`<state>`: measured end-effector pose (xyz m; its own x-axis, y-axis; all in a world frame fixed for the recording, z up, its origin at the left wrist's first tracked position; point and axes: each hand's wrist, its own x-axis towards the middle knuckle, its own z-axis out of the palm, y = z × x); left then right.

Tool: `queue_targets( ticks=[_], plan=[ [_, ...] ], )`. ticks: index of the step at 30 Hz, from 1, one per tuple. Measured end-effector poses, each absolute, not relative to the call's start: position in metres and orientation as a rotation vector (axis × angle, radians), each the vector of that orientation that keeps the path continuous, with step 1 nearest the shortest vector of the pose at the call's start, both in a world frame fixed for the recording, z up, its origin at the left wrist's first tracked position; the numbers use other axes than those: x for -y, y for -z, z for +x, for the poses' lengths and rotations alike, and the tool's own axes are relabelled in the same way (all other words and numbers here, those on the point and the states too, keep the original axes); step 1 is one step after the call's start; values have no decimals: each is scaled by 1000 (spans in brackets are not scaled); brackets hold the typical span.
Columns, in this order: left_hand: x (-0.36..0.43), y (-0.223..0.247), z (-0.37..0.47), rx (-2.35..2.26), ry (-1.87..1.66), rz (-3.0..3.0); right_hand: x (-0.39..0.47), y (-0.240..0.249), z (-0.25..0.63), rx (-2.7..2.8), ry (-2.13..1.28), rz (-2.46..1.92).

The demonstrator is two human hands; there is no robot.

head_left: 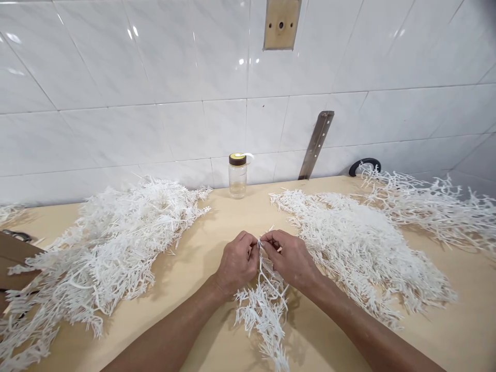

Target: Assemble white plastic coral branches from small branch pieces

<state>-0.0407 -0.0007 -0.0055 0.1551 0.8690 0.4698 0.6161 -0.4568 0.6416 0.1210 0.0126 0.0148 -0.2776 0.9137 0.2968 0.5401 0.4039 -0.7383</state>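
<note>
A white branching artificial plant sprig (267,305) hangs down from between my two hands, over the front middle of the table. My left hand (238,261) pinches its narrow top end with thumb and forefinger. From the other side, my right hand (289,256) pinches at the same spot, fingertips nearly touching the left ones. Thin white strands fan out where the fingertips meet. The exact grip point is partly covered by the fingers.
Heaps of white sprigs lie on the left (120,243) and on the right (368,243). Thicker white branches (430,206) lie farther right. A clear bottle (237,181) with a dark lid stands near the tiled wall. A cardboard box (17,258) sits at the left edge; a black ring-shaped object (364,164) lies at the back.
</note>
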Motion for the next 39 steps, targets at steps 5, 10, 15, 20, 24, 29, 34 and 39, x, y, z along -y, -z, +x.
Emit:
queue_targets(
  ticks=[5, 10, 15, 20, 24, 29, 34, 39],
  plan=[
    [2, 4, -41, -1463, -1089, 2232, -13, -10, 121, 2110, -442, -1221],
    [0, 7, -40, -1506, -1024, 2263, -10, -9, 117, 2182, -387, -1279],
    [-3, 8, -43, -1389, -1056, 2268, -11, -13, 117, 2148, -449, -1362],
    [-10, 8, -51, -1304, -1019, 2004, -12, -9, 115, 2206, -331, -1288],
    [-10, 9, -50, -1192, -909, 1820, -20, -4, 116, 2227, -136, -1320],
    [-4, 11, -41, -1123, -946, 1741, -46, -1, 142, 1948, -88, -1461],
    [-3, 9, -38, -1253, -1118, 1758, -48, -14, 153, 1835, -290, -1433],
    [-1, 9, -38, -1424, -1192, 1939, -23, -30, 133, 1971, -749, -1381]
  ],
)
